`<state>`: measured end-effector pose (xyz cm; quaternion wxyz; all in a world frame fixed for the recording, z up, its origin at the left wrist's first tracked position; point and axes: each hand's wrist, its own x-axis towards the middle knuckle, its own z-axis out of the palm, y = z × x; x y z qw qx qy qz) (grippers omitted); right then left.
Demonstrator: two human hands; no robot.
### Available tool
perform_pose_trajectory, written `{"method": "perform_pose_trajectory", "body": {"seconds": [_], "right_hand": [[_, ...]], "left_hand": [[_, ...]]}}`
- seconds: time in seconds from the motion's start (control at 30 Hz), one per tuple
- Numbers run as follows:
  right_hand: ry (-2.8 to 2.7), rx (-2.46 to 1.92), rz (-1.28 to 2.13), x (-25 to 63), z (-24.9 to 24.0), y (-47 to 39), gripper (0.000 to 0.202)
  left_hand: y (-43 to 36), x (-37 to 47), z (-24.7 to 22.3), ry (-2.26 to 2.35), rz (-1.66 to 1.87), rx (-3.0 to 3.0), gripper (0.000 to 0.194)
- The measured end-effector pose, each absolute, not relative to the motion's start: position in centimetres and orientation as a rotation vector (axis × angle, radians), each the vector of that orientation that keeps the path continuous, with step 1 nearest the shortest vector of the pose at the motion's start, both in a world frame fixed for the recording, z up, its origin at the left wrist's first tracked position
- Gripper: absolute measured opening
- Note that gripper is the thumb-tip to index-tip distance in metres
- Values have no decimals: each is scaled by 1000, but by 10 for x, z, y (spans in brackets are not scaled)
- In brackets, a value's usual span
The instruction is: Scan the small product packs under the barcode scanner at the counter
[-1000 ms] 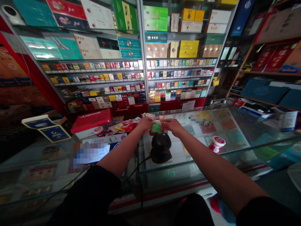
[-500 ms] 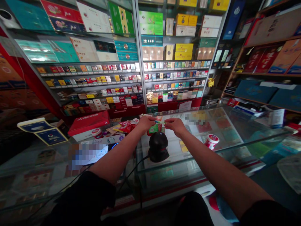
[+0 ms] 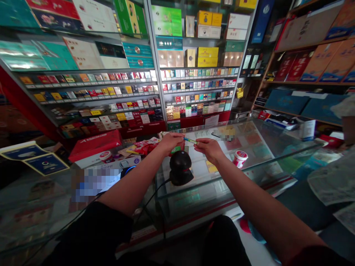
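Between my two hands, above the glass counter (image 3: 199,178), a thin blue-and-green strip (image 3: 190,140) is stretched sideways. The fingers of my left hand (image 3: 173,143) pinch its left end. My right hand (image 3: 205,147) grips the right end between thumb and fingers. Just below the hands stands a black rounded device (image 3: 181,166) with a cable. A green packet (image 3: 176,149) lies behind the device, partly hidden by it and my left hand. What the strip is, I cannot make out.
Red-and-white tubs stand on the right (image 3: 240,159) and left (image 3: 106,156). A red box (image 3: 95,145) and a screen (image 3: 111,181) lie left. Shelves of small boxes (image 3: 194,85) line the back. A person in pale clothing (image 3: 330,181) is at the right edge.
The view has shifted to the right, so the shelves and counter items appear further left. The strip now shows more clearly between my hands. A person has come into view at the right edge.
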<state>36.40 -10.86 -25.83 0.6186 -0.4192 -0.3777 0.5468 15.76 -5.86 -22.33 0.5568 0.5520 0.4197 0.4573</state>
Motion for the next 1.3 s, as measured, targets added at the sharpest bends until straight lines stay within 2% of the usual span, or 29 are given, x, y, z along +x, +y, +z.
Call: {"method": "perform_pose_trajectory", "body": {"seconds": [0.13,0.33,0.57,0.8,1.17,1.3], "right_hand": [[-818,-1008,1246,371,-260,-118,22],[-806,-1005,1182,380,-271,-128,32],[-791,-1023,1204,381,-281,-146,42],[-755,-1048,1239,380,-294,-153,44],[-792,-1076,1212,372,-302,-154,44],[-787,-1063,1212,369,-302,-152,41]], "left_hand": [[-64,159,-219,1000,1021,1431,32],[-60,165,-217,956,933,1545,45],[-64,174,-212,982,839,1572,25],[-75,176,-203,1082,721,1521,22],[-61,168,-214,1085,643,1536,46],[-60,166,-215,1078,656,1514,49]]}}
